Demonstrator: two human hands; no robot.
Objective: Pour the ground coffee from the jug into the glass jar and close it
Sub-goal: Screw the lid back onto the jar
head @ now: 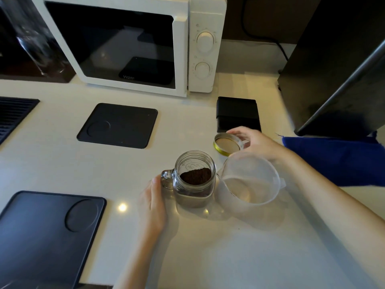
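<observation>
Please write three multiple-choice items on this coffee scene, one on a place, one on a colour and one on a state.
1. Where does the lid lie?
A. on the glass jar
B. on the counter beyond the jar, by the right hand
C. inside the microwave

2. What colour is the cloth at the right?
A. blue
B. red
C. white

3. What state is the jug in?
A. full of ground coffee
B. capped with a lid
C. looks empty, its mouth facing the camera

Answers:
1. B: the lid rests on the counter under the fingers of the right hand, while the glass jar stands open.
2. A: the cloth is deep blue.
3. C: the jug's inside looks bare, and the ground coffee sits in the jar, whose handle the left hand touches.
</observation>
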